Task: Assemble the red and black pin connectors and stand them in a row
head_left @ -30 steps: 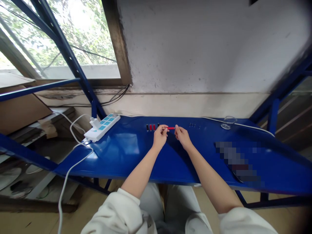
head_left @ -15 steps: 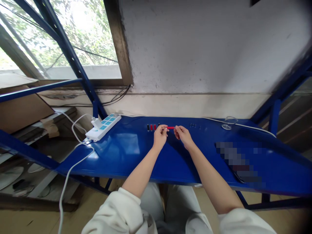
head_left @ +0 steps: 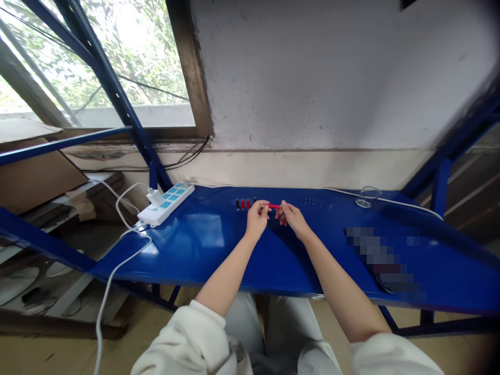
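Observation:
A slim red cylindrical piece (head_left: 274, 206) lies level between my two hands, just above the blue table. My left hand (head_left: 257, 217) is closed on its left end. The fingertips of my right hand (head_left: 292, 216) pinch its right end, and the other fingers are curled below. Beyond my left hand several small black and red cylinders (head_left: 242, 204) stand in a row, one of them partly hidden by that hand. To the right of my right hand lie several tiny pieces (head_left: 309, 200), too small to name.
A white power strip (head_left: 166, 204) with a plug and cable sits at the table's left end. A clear round container (head_left: 364, 200) stands at the back right. A dark, pixelated flat object (head_left: 375, 260) lies at the right. Blue frame posts (head_left: 433, 172) flank the blue table (head_left: 195, 260).
My right hand has shifted slightly along the red piece, and its lower fingers have moved. The piece's right end tilts slightly down. My left hand stays in place.

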### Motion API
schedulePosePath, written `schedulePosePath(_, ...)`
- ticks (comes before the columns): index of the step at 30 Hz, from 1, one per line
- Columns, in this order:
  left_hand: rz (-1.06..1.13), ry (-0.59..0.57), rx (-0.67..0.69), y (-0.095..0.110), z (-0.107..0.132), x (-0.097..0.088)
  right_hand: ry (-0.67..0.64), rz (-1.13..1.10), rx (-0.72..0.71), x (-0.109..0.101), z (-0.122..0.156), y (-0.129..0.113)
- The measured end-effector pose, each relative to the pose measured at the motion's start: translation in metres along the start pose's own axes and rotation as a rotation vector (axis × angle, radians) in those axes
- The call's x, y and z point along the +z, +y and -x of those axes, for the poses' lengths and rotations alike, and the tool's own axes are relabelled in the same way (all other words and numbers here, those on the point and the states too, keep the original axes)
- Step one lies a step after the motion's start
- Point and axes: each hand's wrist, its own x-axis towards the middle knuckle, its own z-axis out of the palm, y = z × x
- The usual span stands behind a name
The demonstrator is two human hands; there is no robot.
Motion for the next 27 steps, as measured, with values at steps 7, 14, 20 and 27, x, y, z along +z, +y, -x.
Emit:
schedulePosePath(7,0.067,0.059,0.01,0.001,0.0,-0.001,0.068,0.04,-0.049,-0.004,0.001,0.001)
schedulePosePath(14,0.075,0.053,-0.058,0.0,0.0,-0.001,0.234,0.065,-0.157,-0.009,-0.003,0.004)
schedulePosePath(20,0.102,-0.072,-0.087,0.002,0.002,0.002,0.101,0.159,-0.205,-0.003,-0.003,0.008)
schedulePosePath(27,0.202,-0.04,-0.118,0.003,0.001,0.001,-0.045,0.131,-0.155,0.002,-0.001,0.008)
